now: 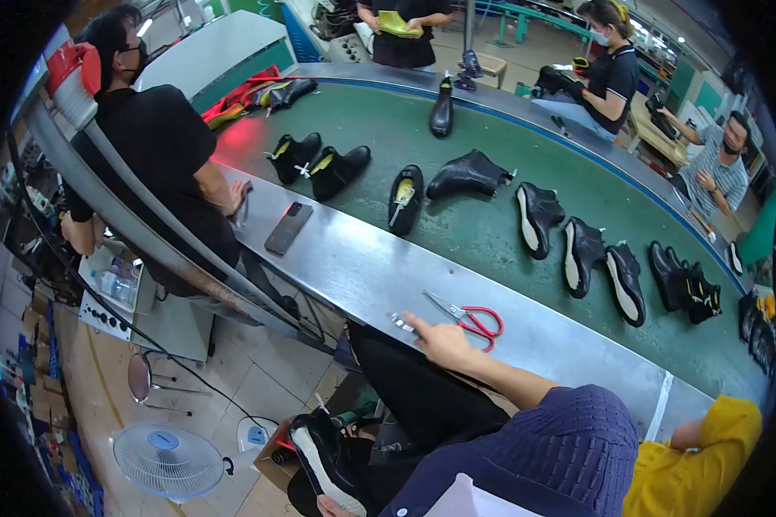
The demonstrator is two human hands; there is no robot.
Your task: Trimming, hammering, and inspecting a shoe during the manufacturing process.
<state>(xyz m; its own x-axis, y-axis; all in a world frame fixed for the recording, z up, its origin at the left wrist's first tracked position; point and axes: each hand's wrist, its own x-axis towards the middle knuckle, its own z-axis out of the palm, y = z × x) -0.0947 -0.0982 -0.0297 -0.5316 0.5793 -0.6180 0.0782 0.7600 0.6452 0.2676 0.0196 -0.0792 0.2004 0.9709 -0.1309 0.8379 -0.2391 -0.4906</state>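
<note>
My right hand [447, 346] reaches over the metal ledge, its index finger stretched out and touching or just above a small shiny clear piece [400, 322]. I cannot make out what that piece is. Beside this hand lie scissors [471, 320] with red handles, their blades pointing up and left. Low in the view, my left hand [334, 507] grips a black shoe [326, 457] with a white sole, held over my lap. Only some fingers of that hand show, at the shoe's lower end.
A green conveyor belt [362, 116] carries several black ankle boots [470, 175]. A phone [289, 228] lies on the metal ledge [353, 267]. A co-worker in black [155, 164] stands left, and a yellow sleeve [698, 465] is close on my right. A fan [168, 461] stands lower left.
</note>
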